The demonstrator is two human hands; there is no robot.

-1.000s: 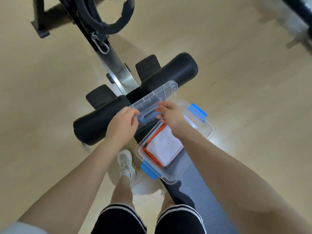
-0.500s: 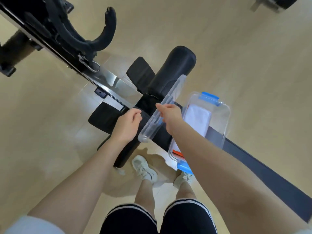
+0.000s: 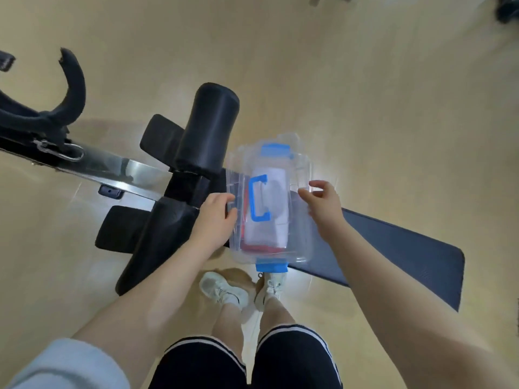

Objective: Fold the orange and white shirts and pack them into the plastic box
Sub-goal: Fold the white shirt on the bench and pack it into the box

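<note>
Plastic box (image 3: 302,242) runs lengthwise away from you btwn both hands: left hand (image 3: 214,220) grasping lid (image 3: 278,203) edge, right hand (image 3: 323,204) released, fingers spread, just beside the opp. edge

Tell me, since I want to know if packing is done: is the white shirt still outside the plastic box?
No, the white shirt lies inside the plastic box, under its clear lid.

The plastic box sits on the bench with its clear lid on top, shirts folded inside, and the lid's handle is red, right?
Not quite: the head view shows the handle on the lid is blue, not red. The rest holds: the plastic box sits on the bench, lid on top, folded shirts inside.
</note>
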